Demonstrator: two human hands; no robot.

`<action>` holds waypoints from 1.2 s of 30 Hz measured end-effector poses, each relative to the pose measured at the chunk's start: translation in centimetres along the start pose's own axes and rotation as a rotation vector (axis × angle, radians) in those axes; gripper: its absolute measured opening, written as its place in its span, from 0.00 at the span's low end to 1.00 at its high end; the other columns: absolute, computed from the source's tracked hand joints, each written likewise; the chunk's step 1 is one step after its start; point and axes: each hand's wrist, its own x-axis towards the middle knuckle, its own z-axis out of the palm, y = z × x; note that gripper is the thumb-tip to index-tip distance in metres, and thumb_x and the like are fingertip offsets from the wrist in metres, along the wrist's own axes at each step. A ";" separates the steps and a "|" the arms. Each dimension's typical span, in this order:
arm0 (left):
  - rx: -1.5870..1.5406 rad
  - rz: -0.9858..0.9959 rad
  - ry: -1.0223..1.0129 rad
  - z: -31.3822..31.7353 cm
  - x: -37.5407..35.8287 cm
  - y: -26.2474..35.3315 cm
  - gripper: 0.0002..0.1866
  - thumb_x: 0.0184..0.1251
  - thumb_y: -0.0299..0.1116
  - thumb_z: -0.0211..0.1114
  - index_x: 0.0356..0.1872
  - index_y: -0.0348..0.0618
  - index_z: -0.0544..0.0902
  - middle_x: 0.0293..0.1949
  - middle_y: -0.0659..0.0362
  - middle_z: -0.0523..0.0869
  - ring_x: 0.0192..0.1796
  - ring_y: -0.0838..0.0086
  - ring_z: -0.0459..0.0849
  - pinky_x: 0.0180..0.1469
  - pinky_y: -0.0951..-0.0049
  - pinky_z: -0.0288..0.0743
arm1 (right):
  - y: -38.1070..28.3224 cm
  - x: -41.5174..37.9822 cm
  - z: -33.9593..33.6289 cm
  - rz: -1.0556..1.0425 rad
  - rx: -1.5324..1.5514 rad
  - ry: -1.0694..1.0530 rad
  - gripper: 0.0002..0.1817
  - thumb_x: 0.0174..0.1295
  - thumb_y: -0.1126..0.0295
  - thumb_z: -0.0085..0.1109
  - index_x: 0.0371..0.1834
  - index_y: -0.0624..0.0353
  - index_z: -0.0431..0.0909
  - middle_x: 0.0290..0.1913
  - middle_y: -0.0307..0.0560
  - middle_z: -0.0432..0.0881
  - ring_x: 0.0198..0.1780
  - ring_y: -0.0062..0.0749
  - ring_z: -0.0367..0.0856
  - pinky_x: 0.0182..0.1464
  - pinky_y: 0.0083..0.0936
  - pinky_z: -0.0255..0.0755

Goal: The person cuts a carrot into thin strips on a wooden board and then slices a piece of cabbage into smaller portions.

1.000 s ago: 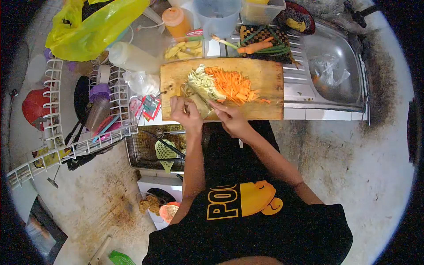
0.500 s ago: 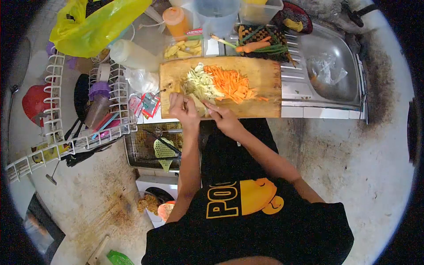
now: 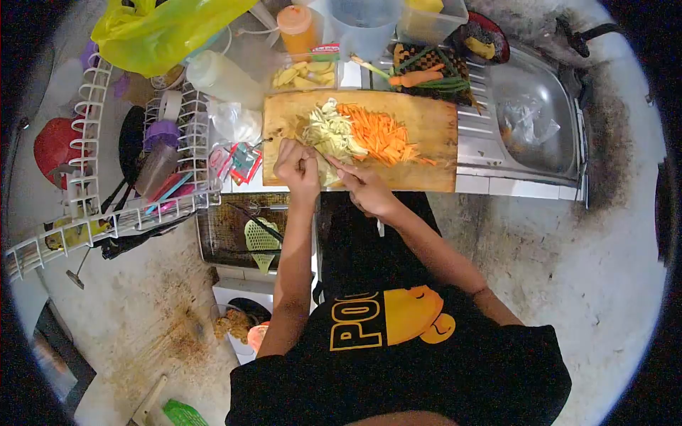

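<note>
On the wooden cutting board, my left hand is closed, its fingers curled at a pale green vegetable piece near the front edge. My right hand grips a knife, its blade angled toward the left hand and against the piece; much of the knife is hidden. Just behind the hands lies a heap of pale green vegetable strips. Orange carrot strips are piled to its right, touching it.
Behind the board stand a tub of yellow pieces, an orange-filled bottle and a blue-grey container. A whole carrot lies beside green stalks. The metal sink is at right, a white wire rack at left.
The view has shifted slightly, moving the board a little right in frame. My right hand has turned and lowered slightly, and a pale tip now shows beneath it. The left hand stays at the piece.
</note>
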 end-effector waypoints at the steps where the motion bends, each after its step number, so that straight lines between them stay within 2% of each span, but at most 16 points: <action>1: -0.016 0.005 0.003 0.1 0.1 -0.3 0.03 0.45 0.20 0.55 0.18 0.31 0.74 0.19 0.53 0.69 0.26 0.62 0.69 0.29 0.67 0.62 | 0.0 0.3 -0.1 0.001 0.018 0.002 0.22 0.78 0.63 0.44 0.74 0.44 0.68 0.13 0.29 0.59 0.12 0.14 0.55 0.14 0.18 0.55; 3: 0.011 0.004 -0.020 -0.3 0.0 -0.2 0.02 0.44 0.20 0.55 0.18 0.31 0.74 0.19 0.53 0.70 0.26 0.62 0.69 0.29 0.67 0.63 | 0.5 0.3 0.2 0.003 0.042 0.007 0.22 0.78 0.64 0.44 0.73 0.44 0.69 0.13 0.29 0.60 0.12 0.14 0.56 0.15 0.17 0.56; 5: 0.035 0.017 -0.033 -0.2 0.3 -0.1 0.02 0.44 0.20 0.55 0.18 0.32 0.75 0.19 0.53 0.70 0.26 0.62 0.69 0.29 0.67 0.63 | 2.0 0.8 0.3 -0.145 -0.144 0.071 0.21 0.76 0.67 0.47 0.69 0.58 0.71 0.64 0.58 0.77 0.64 0.33 0.76 0.67 0.28 0.65; 6: 0.031 0.016 -0.025 -0.2 0.3 -0.2 0.02 0.44 0.20 0.54 0.18 0.32 0.75 0.19 0.53 0.71 0.26 0.61 0.70 0.29 0.66 0.63 | 4.0 2.1 0.7 -0.155 -0.144 0.072 0.21 0.76 0.67 0.47 0.69 0.58 0.71 0.64 0.58 0.77 0.64 0.33 0.76 0.67 0.28 0.65; 8: 0.027 0.020 -0.020 -0.2 0.2 -0.3 0.02 0.44 0.20 0.54 0.18 0.32 0.75 0.19 0.53 0.71 0.26 0.61 0.70 0.29 0.66 0.64 | 8.0 5.0 1.6 -0.956 -0.291 0.424 0.21 0.77 0.61 0.47 0.72 0.43 0.70 0.19 0.33 0.68 0.14 0.14 0.58 0.14 0.18 0.56; 9: 0.032 0.040 -0.022 -0.2 0.1 -0.3 0.02 0.44 0.20 0.54 0.19 0.32 0.75 0.21 0.53 0.72 0.27 0.60 0.71 0.30 0.66 0.64 | 6.3 3.8 1.1 -0.963 -0.291 0.425 0.21 0.77 0.61 0.47 0.72 0.43 0.70 0.19 0.33 0.68 0.14 0.14 0.58 0.14 0.18 0.56; 11: 0.044 0.064 -0.017 -0.4 -0.3 -0.3 0.02 0.44 0.20 0.55 0.19 0.33 0.76 0.22 0.52 0.73 0.27 0.60 0.71 0.30 0.65 0.64 | 0.9 -0.1 -0.6 0.198 0.164 -0.028 0.22 0.77 0.58 0.48 0.73 0.38 0.69 0.21 0.32 0.66 0.15 0.13 0.57 0.13 0.15 0.51; 17: 0.277 0.232 0.100 -0.6 -2.1 1.1 0.12 0.47 0.22 0.60 0.36 0.34 0.79 0.39 0.48 0.76 0.43 0.54 0.74 0.49 0.59 0.68 | -2.0 -0.5 -3.3 0.261 0.476 -0.209 0.26 0.75 0.48 0.47 0.75 0.28 0.63 0.18 0.24 0.53 0.15 0.08 0.50 0.14 0.09 0.46; 20: 0.218 -0.182 0.365 0.9 -4.2 1.9 0.25 0.64 0.27 0.64 0.60 0.33 0.66 0.56 0.44 0.69 0.58 0.54 0.70 0.65 0.56 0.60 | -4.4 -1.5 -4.1 0.260 0.484 -0.177 0.26 0.75 0.48 0.49 0.75 0.28 0.63 0.19 0.23 0.55 0.15 0.08 0.50 0.14 0.09 0.46; 23: -0.087 -0.401 0.455 2.8 -6.1 2.2 0.23 0.68 0.24 0.59 0.60 0.32 0.64 0.54 0.45 0.69 0.59 0.55 0.68 0.66 0.58 0.58 | -5.2 -2.0 -4.2 0.247 0.432 -0.141 0.25 0.75 0.50 0.49 0.74 0.28 0.65 0.19 0.23 0.54 0.15 0.08 0.50 0.14 0.09 0.46; 26: 0.014 -0.331 0.377 3.1 -5.9 2.5 0.17 0.69 0.25 0.56 0.55 0.31 0.66 0.51 0.46 0.69 0.56 0.59 0.69 0.64 0.59 0.60 | -4.5 -2.3 -3.7 0.240 0.237 -0.097 0.24 0.77 0.53 0.47 0.75 0.29 0.64 0.20 0.24 0.56 0.16 0.07 0.51 0.15 0.08 0.46; 29: 0.108 -0.229 0.358 2.7 -4.8 1.9 0.09 0.65 0.23 0.53 0.45 0.33 0.69 0.45 0.48 0.72 0.49 0.63 0.72 0.57 0.63 0.66 | -3.6 -2.3 -2.8 0.170 0.174 -0.123 0.22 0.77 0.54 0.47 0.73 0.31 0.69 0.19 0.26 0.59 0.15 0.10 0.54 0.14 0.12 0.52; 31: -0.046 -0.360 0.293 1.9 -3.9 1.7 0.06 0.59 0.21 0.51 0.38 0.33 0.70 0.36 0.50 0.73 0.40 0.65 0.72 0.48 0.66 0.68 | -3.7 -2.2 -1.8 -0.055 -0.117 -0.038 0.22 0.77 0.59 0.46 0.73 0.36 0.70 0.22 0.33 0.70 0.19 0.15 0.64 0.24 0.17 0.66; 32: -0.057 -0.313 0.371 2.2 -3.2 1.6 0.03 0.58 0.21 0.49 0.33 0.33 0.69 0.28 0.53 0.72 0.34 0.67 0.71 0.41 0.68 0.69 | -3.9 -2.4 -2.0 0.175 -0.148 -0.053 0.21 0.77 0.64 0.46 0.72 0.41 0.71 0.35 0.44 0.84 0.32 0.25 0.78 0.43 0.24 0.75; 33: -0.059 -0.319 0.368 2.1 -3.1 1.6 0.03 0.58 0.21 0.49 0.33 0.33 0.69 0.28 0.53 0.72 0.34 0.67 0.71 0.41 0.68 0.69 | -3.4 -2.4 -1.7 0.181 -0.147 -0.051 0.21 0.77 0.64 0.46 0.72 0.41 0.71 0.35 0.44 0.84 0.32 0.25 0.78 0.43 0.24 0.75; 36: 0.049 -0.370 0.285 1.5 -2.8 1.1 0.03 0.58 0.22 0.50 0.31 0.33 0.70 0.27 0.51 0.72 0.32 0.65 0.71 0.39 0.67 0.69 | -2.1 -2.5 -0.5 -0.039 -0.183 0.032 0.22 0.76 0.68 0.46 0.71 0.45 0.71 0.58 0.64 0.80 0.58 0.41 0.82 0.60 0.31 0.72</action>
